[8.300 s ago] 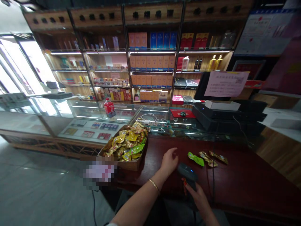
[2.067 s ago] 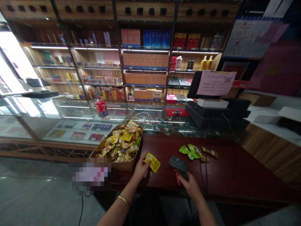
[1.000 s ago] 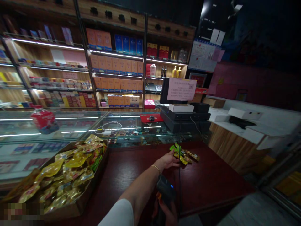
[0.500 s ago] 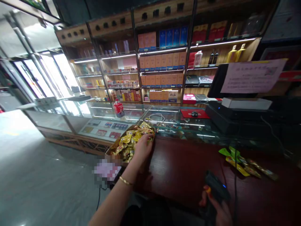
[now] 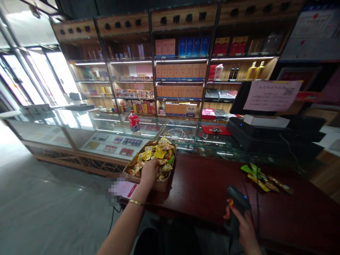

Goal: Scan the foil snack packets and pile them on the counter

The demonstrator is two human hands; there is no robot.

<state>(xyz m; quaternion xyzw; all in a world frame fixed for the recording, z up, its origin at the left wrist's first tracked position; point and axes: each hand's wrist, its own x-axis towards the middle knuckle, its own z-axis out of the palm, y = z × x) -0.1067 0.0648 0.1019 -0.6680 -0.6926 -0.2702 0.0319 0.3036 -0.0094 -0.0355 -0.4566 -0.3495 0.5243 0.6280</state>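
My left hand [image 5: 150, 171] reaches into a cardboard box [image 5: 161, 185] heaped with small shiny yellow snack packets [image 5: 145, 154]. Its fingertips are lost among the packets, so I cannot see whether they grip any. A gold bangle [image 5: 136, 202] circles that wrist. On the right, my right hand [image 5: 243, 221] is wrapped round the handle of a black barcode scanner [image 5: 238, 198], held up over the front of the dark wooden counter [image 5: 196, 187]. Beyond the scanner lie several green and yellow packets [image 5: 261, 179] in a loose group.
A red-labelled bottle [image 5: 134, 121] stands on the glass display case [image 5: 114, 122]. Behind the counter's right end are a monitor [image 5: 240, 97] with a paper sheet, a white box [image 5: 266, 121] and a mouse [image 5: 216, 130]. A cable hangs down past the scanner.
My left hand has moved from the box's right side towards its near middle. The view has shifted a little; my right hand still holds the barcode scanner.
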